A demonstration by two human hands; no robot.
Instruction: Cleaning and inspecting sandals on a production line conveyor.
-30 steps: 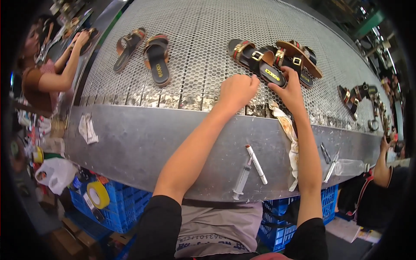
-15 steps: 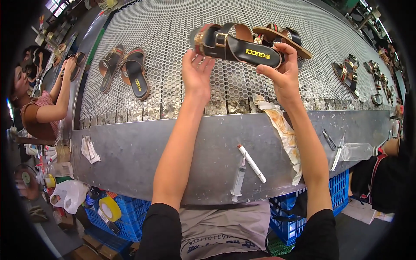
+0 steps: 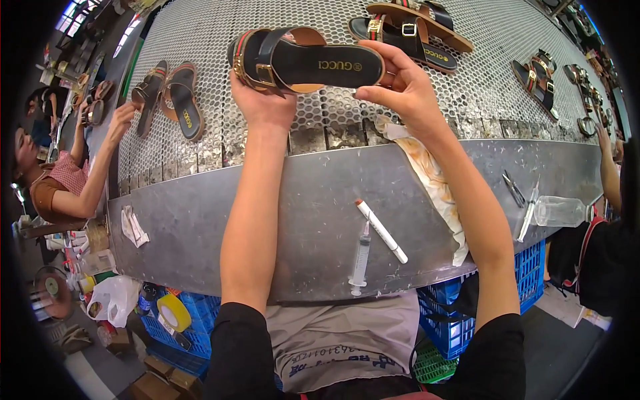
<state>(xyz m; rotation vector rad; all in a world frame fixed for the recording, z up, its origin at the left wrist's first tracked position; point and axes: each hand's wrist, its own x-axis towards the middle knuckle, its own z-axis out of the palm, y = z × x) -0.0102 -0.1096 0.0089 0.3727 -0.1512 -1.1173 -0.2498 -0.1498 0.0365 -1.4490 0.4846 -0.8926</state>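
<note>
A black slide sandal (image 3: 307,63), with two straps, a gold buckle and a tan lining, is held level above the perforated conveyor. Under its strapped toe end, my left hand (image 3: 263,107) is closed around the sole and strap side. My right hand (image 3: 408,90) pinches the heel end between thumb and fingers. Just beyond my right hand lie another black sandal (image 3: 437,57) and one tipped on its side (image 3: 427,27). A pair of similar sandals (image 3: 183,110) rests on the conveyor to the left.
On the grey metal ledge (image 3: 313,180) lie a white marker (image 3: 381,232), a syringe (image 3: 361,260), a stained cloth (image 3: 433,187), tweezers (image 3: 514,189) and a clear bottle (image 3: 560,211). A co-worker's hand (image 3: 122,120) reaches toward the left pair. Blue crates (image 3: 447,327) stand below.
Both hands have moved left with the sandal, and it now lies more level. My left hand has closed on its toe end. The co-worker's hand has reached toward the left pair.
</note>
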